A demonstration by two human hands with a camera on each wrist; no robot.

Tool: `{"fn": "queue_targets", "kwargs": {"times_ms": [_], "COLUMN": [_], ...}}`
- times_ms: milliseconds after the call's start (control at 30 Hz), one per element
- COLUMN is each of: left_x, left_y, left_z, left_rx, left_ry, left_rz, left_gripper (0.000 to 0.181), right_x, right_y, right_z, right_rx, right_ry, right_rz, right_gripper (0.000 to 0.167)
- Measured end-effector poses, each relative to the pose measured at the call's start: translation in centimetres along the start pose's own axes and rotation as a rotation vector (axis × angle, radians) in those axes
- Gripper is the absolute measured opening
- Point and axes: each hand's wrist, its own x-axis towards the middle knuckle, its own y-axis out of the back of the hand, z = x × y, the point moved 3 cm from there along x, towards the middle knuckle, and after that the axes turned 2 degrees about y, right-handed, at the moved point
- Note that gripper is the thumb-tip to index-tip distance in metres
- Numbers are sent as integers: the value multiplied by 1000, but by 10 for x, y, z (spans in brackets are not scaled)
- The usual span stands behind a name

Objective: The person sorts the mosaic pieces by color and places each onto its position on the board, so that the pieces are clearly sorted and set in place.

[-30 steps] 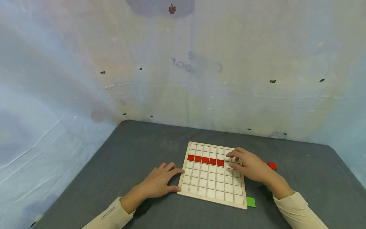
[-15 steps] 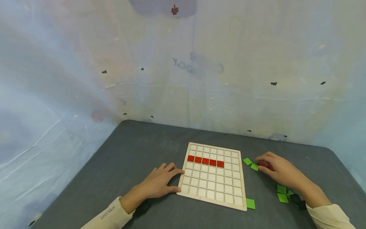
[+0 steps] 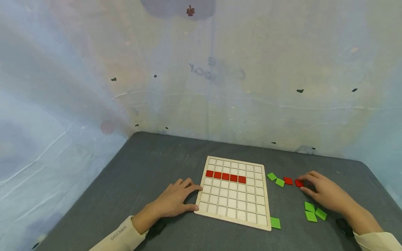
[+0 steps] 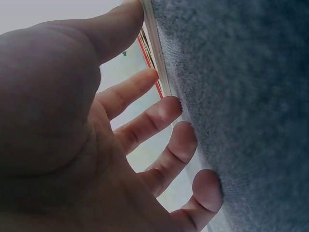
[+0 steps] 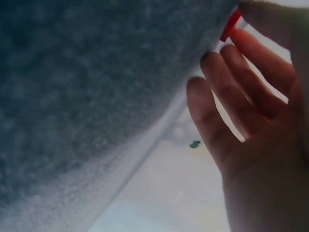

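A wooden grid board [image 3: 232, 209] lies on the dark table with a row of red squares [image 3: 225, 176] in its third row. My left hand [image 3: 172, 198] rests at its left edge, thumb and index finger touching the frame, the other fingers spread; the left wrist view shows the hand [image 4: 120, 135] beside the board's edge. To the right, my right hand [image 3: 329, 193] pinches a red tile [image 3: 299, 183] between thumb and index finger. In the right wrist view the red tile [image 5: 231, 25] shows at the fingertips. Another red tile [image 3: 288, 181] lies just left of it.
Two green tiles [image 3: 271, 176] lie right of the board's upper corner. Several green tiles [image 3: 311, 216] sit nearer me, below the right hand. One more green tile [image 3: 275, 223] touches the board's lower right corner. A pale sheet [image 3: 220, 87] hangs behind the table [image 3: 163, 153].
My right hand has moved from above the board to the loose tiles at the right, then slightly farther right, uncovering one red tile. The left hand and board have stayed in place.
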Motion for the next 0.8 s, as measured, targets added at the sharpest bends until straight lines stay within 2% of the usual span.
{"fn": "queue_targets", "kwargs": {"times_ms": [333,567,800], "left_x": [0,-1,-2], "left_y": [1,2,1], "left_z": [0,0,1], "left_rx": [-2,-8,-9], "left_ry": [-15,-13,-7], "left_rz": [-7,-9,-9], "left_gripper": [59,59,60], "right_x": [0,-4,-6], "right_y": [-3,-4,-3], "right_z": [1,2,-1], "right_rx": [25,48,22], "right_ry": [4,-33,-28], "right_rz": [2,-6,-3], "right_gripper": [32,31,30]}}
